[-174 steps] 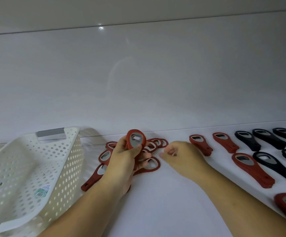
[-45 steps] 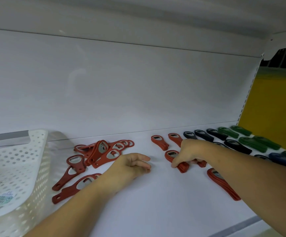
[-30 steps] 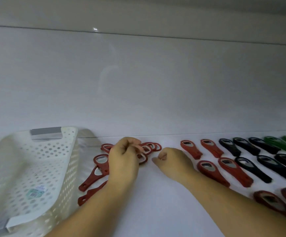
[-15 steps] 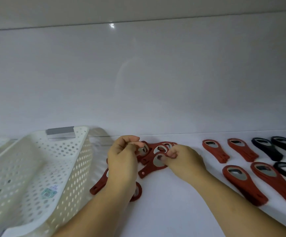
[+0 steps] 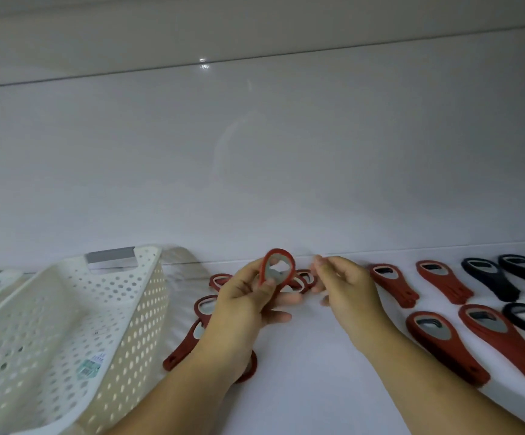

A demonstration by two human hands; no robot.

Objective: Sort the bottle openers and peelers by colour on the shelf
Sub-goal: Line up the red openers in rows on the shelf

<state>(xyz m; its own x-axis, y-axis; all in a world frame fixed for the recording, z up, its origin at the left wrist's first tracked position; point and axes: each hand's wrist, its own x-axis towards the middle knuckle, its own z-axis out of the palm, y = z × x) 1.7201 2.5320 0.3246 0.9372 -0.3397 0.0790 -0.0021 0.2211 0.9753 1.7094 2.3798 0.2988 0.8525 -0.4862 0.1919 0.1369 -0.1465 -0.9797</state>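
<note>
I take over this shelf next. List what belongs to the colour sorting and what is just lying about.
Job: red opener in the left hand; right hand beside it, holding nothing; red pile; sorted red openers; black openers; shelf.
Lying about: white basket, left of the pile.

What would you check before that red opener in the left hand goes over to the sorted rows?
1. Grip: left hand holds the red opener, lifted off the shelf: ok.
2. Colour: it matches the red rows on the right, beside the black openers: ok.
3. Right hand free: holds nothing: ok.
4. Landing space: bare shelf left of the red rows: ok.
5. Only one opener in the grip: cannot tell.
6. Pile finished: loose red openers lie by the basket: not ok.
</note>
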